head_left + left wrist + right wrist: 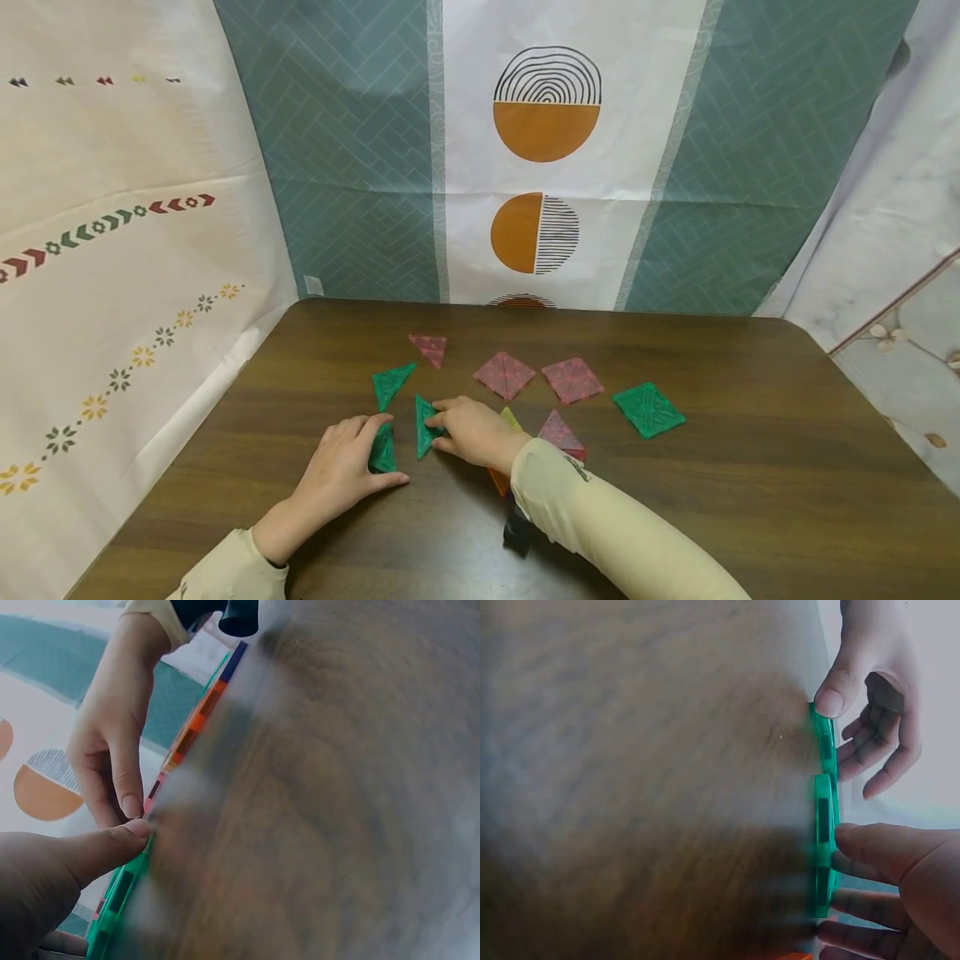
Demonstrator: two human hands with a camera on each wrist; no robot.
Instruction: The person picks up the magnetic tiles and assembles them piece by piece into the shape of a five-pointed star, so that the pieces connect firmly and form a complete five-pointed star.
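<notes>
In the head view, my left hand [341, 458] is at a green triangular magnetic tile [384, 452] lying flat on the table, its index finger at the far corner and its thumb at the near end. Just to the right, my right hand [474, 429] pinches a second green triangular tile [422, 429] by its right side between thumb and fingers. A narrow gap separates these two tiles. Beyond the left hand lies another green triangle [392, 383]. The right wrist view shows the right hand's tile edge-on [823, 847], low on the tabletop.
Pink tiles [505, 375] [572, 380] lie farther back, with a small pink triangle [429, 348] to their left. A green square [648, 410] is at right. Yellow [510, 417], orange [498, 481] and pink [559, 432] pieces are partly hidden by the right arm. Patterned cloths surround the wooden table [712, 500].
</notes>
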